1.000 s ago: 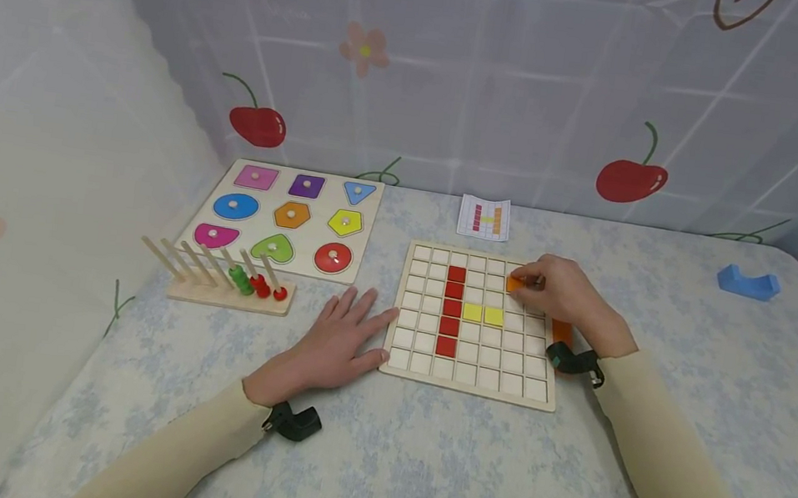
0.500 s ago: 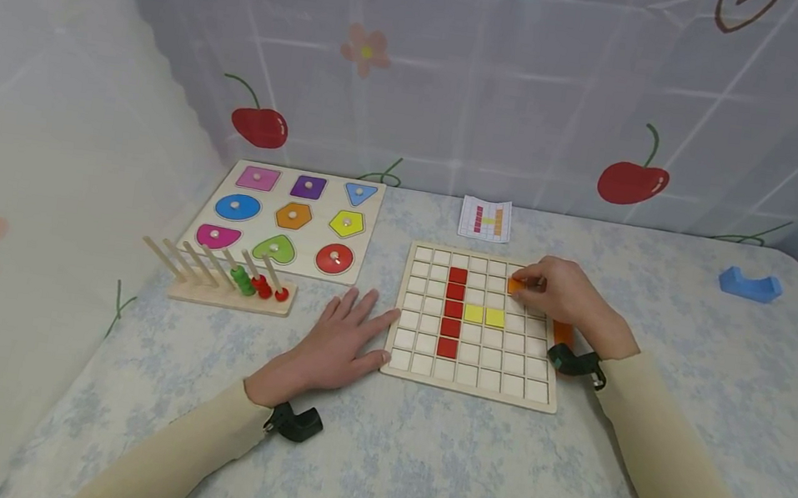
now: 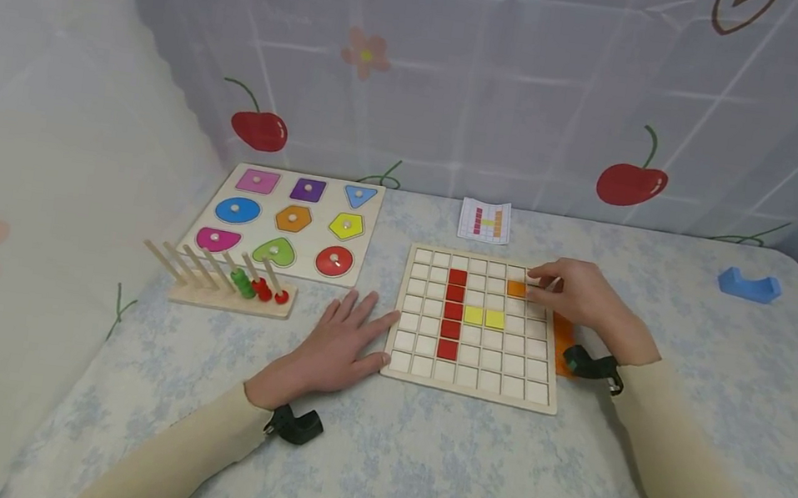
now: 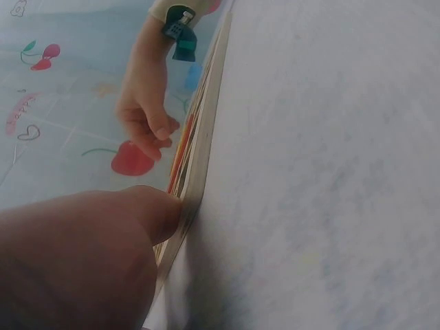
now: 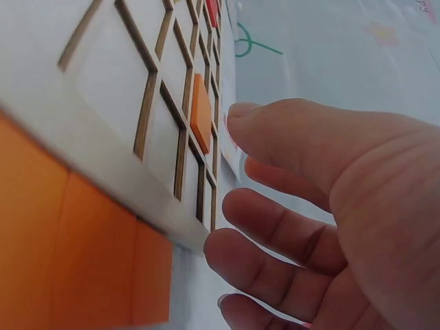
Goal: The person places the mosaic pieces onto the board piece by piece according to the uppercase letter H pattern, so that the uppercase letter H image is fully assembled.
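Note:
A wooden grid board point(image 3: 467, 393) lies on the table, with a column of several red tiles point(image 3: 453, 312) and two yellow tiles point(image 3: 484, 317) in its cells. One orange tile point(image 3: 517, 288) sits in a cell near the upper right. Just right of it is my right hand point(image 3: 578, 294), fingers loosely bent and holding nothing; the right wrist view shows a gap between the fingertips point(image 5: 244, 110) and that tile. My left hand point(image 3: 333, 350) lies flat with fingers spread, its thumb and index finger touching the board's left edge. More orange tiles point(image 3: 563, 346) lie along the right edge, partly covered by the right wrist.
Behind the board lies a small pattern card point(image 3: 485, 222). To the left are a shape puzzle board point(image 3: 272, 234) and a wooden peg stand point(image 3: 229, 300) with green and red beads. A blue notched block point(image 3: 749, 285) stands at the far right.
My right hand has let go of the orange tile and drawn slightly to the right, leaving the tile in its cell. The left hand has stayed in place.

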### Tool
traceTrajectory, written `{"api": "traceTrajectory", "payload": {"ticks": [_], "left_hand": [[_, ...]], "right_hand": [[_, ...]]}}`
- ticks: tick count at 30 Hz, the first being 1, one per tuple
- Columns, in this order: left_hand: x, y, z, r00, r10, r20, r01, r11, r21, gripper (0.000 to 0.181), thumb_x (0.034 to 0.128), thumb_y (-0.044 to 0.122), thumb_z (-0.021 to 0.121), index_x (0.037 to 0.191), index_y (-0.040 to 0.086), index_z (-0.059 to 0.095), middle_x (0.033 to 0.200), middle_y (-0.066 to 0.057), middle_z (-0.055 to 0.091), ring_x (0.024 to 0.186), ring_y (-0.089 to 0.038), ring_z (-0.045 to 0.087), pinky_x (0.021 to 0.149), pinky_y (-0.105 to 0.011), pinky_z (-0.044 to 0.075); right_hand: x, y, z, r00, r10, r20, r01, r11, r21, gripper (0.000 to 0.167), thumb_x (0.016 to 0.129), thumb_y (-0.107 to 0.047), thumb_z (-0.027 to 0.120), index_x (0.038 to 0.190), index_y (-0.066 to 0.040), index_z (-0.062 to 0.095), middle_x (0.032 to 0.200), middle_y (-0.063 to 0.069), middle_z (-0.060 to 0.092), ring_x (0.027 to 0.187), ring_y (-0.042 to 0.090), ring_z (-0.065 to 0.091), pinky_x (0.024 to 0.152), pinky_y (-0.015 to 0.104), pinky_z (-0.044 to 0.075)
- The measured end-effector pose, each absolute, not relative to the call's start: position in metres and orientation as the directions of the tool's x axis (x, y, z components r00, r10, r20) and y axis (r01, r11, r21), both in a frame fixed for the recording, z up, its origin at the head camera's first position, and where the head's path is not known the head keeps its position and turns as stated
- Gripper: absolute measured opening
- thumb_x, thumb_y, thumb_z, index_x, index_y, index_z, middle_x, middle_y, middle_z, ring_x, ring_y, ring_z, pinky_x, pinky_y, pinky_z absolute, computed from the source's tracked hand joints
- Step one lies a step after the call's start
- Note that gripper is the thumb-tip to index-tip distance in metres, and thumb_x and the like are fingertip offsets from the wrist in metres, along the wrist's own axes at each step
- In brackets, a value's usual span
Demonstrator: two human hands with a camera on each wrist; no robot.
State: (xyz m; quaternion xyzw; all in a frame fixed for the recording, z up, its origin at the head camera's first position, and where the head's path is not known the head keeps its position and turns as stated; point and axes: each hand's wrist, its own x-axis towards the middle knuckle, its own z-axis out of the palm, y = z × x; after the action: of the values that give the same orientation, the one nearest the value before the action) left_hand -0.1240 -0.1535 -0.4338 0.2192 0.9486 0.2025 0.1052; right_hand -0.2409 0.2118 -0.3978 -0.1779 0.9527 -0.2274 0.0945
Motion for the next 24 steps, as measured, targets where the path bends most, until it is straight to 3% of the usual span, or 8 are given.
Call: {"api": "traceTrajectory", "payload": {"ticks": [24], "left_hand": [[-0.125, -0.154, -0.437, -0.883, 0.455, -0.117, 0.370, 0.827, 0.422, 0.064, 0.1021, 0.042, 0.056, 0.160, 0.020, 0.037, 0.170, -0.020, 0.019, 0.158, -0.048, 0.006, 0.124, -0.067, 0.009]], "right_hand": [[-0.223, 0.259, -0.407, -0.928, -0.358, -0.106, -0.284, 0.862, -0.420, 0.038, 0.092, -0.020, 0.074, 0.122, 0.004, 0.071, 0.102, 0.018, 0.071, 0.084, 0.025, 0.061, 0.070, 0.033, 0.052]]}}
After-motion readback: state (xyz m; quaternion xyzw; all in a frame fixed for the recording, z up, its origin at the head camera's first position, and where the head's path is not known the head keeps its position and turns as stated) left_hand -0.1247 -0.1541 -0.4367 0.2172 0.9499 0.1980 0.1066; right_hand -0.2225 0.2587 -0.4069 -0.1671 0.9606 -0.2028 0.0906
